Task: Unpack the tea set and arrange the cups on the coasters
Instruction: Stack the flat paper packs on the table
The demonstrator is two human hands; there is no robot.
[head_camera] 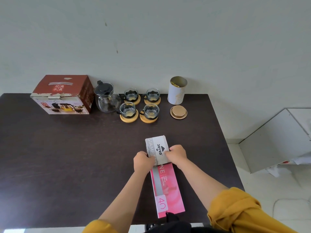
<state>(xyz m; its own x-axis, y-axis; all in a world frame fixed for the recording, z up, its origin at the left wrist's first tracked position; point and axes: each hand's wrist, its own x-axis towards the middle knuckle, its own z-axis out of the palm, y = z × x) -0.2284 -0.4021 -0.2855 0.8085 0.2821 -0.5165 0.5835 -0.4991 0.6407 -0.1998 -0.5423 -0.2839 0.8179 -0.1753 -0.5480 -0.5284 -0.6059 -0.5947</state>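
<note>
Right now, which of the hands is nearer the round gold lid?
Right. The right hand grips the stamp box below the gold lid; the left hand sits further left.

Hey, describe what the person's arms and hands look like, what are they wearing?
Both forearms are bare. Mustard-yellow sleeves are pushed up and bunched, the right sleeve in thick folds, the left sleeve only just visible. No gloves, rings or watch show on the left hand or right hand.

Single head view, steeply down over the dark table [67, 157]
</note>
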